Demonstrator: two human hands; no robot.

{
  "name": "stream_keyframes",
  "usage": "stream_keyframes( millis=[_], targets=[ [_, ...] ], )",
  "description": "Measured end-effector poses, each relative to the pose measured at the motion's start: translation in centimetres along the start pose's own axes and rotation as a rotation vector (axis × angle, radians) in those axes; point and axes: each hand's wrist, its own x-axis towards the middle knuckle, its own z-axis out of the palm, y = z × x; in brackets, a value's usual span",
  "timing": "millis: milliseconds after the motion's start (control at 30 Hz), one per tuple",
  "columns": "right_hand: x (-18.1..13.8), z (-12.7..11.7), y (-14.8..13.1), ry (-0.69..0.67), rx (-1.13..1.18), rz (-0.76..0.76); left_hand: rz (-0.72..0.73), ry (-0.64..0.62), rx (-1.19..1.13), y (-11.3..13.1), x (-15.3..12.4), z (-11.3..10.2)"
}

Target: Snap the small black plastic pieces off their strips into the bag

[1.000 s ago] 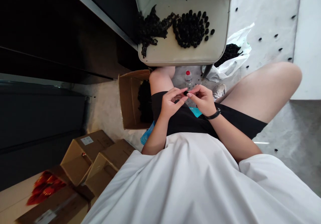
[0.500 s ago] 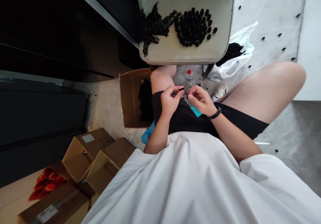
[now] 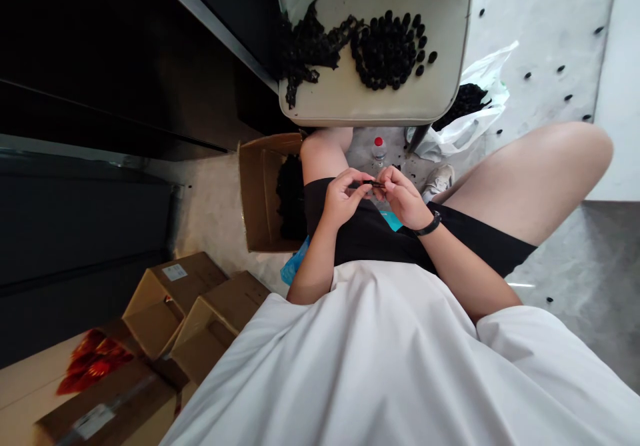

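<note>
Half a second ago my right hand [image 3: 404, 199] had drawn a little away from my left hand [image 3: 341, 201]. Now the two have closed up again just below the bottle [image 3: 379, 150]. My right fingertips are back on the thin black strip [image 3: 373, 183]. It was tilted then and now lies level, pinched from both ends.

Between the left hand [image 3: 343, 199] and right hand [image 3: 403, 199] and the beige seat [image 3: 370, 103], only a bottle [image 3: 379, 149] stands in the gap. The seat's near edge is bare. Black caps [image 3: 393, 49] crowd its right half and a black tangle [image 3: 305, 46] its left edge. An open carton [image 3: 257, 199] blocks the left.
</note>
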Motion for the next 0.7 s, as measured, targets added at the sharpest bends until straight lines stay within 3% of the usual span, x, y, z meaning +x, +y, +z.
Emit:
stream_keyframes(
  millis=[133, 333, 533, 700],
  targets=[
    [0.2, 0.3, -0.9, 0.029, 0.053, -0.001, 0.015, -0.014, -0.015, -0.3, -0.2, -0.5],
    [0.7, -1.2, -2.9, 0.157, 0.094, -0.042, -0.043, 0.225, -0.124, -1.7, 0.1, -2.0],
    [0.4, -2.3, -1.1, 0.111, -0.062, -0.076, -0.028, 0.219, -0.13, -0.9, 0.0, -2.0],
    [0.4, -3.3, 0.0, 0.133, -0.162, -0.013, -0.019, 0.222, -0.149, 0.4, -0.4, -1.8]
  ],
)
